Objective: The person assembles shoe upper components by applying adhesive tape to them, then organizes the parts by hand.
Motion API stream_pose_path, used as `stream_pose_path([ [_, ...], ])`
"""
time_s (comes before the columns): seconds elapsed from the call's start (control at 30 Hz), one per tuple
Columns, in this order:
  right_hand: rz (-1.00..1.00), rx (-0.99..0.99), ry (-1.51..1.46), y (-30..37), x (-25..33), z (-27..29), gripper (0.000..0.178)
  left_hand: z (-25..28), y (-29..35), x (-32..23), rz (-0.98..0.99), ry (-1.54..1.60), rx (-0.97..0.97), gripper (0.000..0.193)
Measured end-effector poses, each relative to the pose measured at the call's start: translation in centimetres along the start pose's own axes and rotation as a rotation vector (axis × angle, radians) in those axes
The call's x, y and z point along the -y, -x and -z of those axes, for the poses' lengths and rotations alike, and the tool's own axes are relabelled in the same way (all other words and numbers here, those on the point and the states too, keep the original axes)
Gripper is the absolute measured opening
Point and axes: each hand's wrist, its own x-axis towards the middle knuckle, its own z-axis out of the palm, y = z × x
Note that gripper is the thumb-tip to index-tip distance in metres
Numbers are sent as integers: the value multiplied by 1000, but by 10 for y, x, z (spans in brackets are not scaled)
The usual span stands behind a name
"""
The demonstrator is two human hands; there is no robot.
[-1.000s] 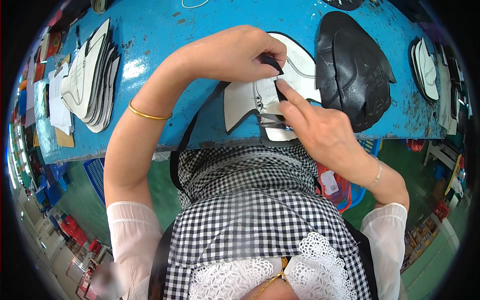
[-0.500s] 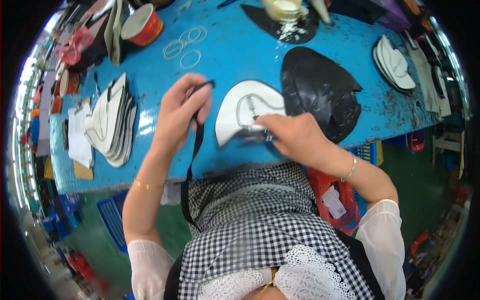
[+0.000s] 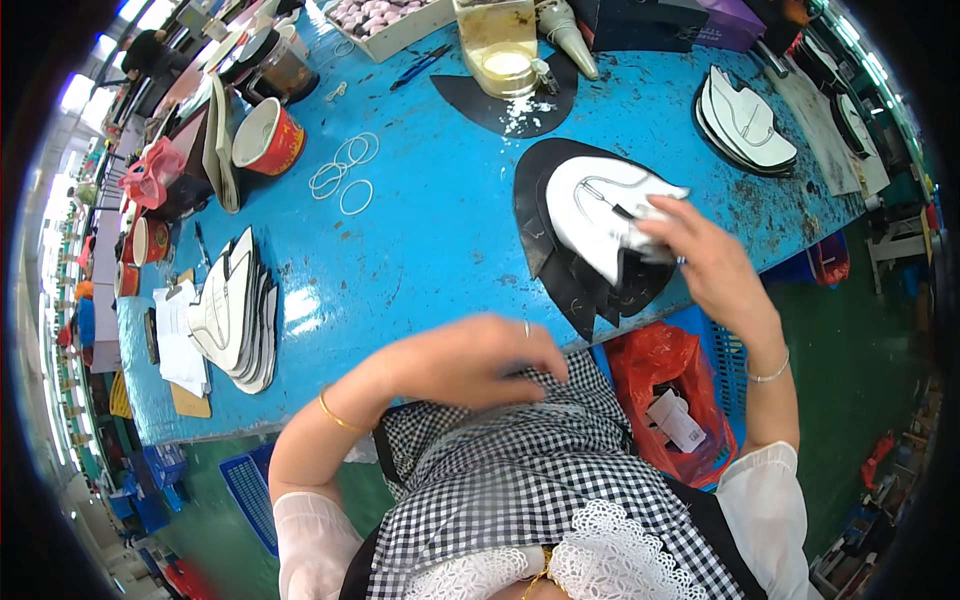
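My right hand (image 3: 705,262) grips the near right edge of a white cut shoe upper piece (image 3: 600,210). That piece lies on top of a stack of black shoe pieces (image 3: 560,270) at the right of the blue table (image 3: 440,250). My left hand (image 3: 480,355) hovers at the table's front edge, just above my black-and-white checked apron (image 3: 520,470). Its fingers curl downward, and whether they hold anything is hidden.
A stack of white and black cut pieces (image 3: 235,320) lies at the left, another (image 3: 745,120) at the far right. A red cup (image 3: 265,135), loose rubber rings (image 3: 345,175) and a glue container (image 3: 505,50) stand farther back. A red bag (image 3: 665,390) hangs below the table edge.
My right hand has carried the white piece from in front of me onto the black stack at the right. My left hand has drawn back from the table to my apron.
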Motion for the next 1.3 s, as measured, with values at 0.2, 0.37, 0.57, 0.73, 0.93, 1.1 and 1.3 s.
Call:
stream_pose_path([
  [0.2,-164,-77,127,28,-10,-45,57,69,-85,30,-44,-389,-455,29],
  [0.37,-92,-266,98,35,-5,-67,50,84,-144,63,105,-800,-393,54],
  [0.57,-103,-303,49,35,-8,-65,41,107,-161,44,471,-724,-89,68],
  [0.73,-126,-323,57,34,-6,-64,38,99,-132,22,589,-239,-47,60],
  [0.93,-247,-371,29,27,-10,-65,51,57,-68,28,580,489,-234,56],
  [1.1,-309,-383,36,19,-4,-57,71,24,-2,24,452,862,-672,57],
  [1.3,-372,-123,-997,47,41,-62,82,6,63,26,108,1279,-1029,53],
])
